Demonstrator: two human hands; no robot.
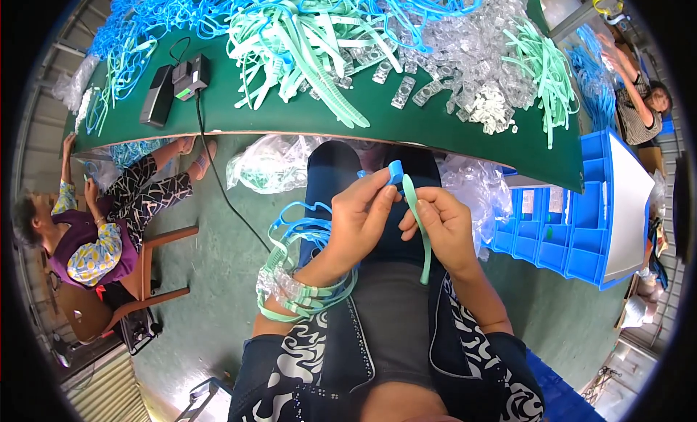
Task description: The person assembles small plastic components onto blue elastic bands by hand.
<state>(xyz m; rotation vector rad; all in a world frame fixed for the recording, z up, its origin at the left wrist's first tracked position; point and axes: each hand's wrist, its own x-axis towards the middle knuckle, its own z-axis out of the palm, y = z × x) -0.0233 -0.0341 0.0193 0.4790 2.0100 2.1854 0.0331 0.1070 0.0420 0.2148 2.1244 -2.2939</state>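
Observation:
My left hand [361, 213] pinches a blue strap [395, 171] between thumb and fingertips, over my lap. Close beside it, my right hand [446, 223] grips a flat pale green strap [425, 266], its rounded upper end rising next to the blue piece. Whether the two straps touch is hard to make out. Around my left forearm hangs a bunch of green and blue straps with clear plastic buckles [279, 284]. On the table ahead lie a heap of pale green ribbed straps [305, 55] and a pile of clear plastic buckles [465, 59].
Blue straps [174, 12] heap along the green table [239, 116]. Small white parts [490, 108] lie near its front edge. A black power adapter [190, 75] trails a cord to the floor. Blue bins [559, 226] stand at right. Other people sit at left and far right.

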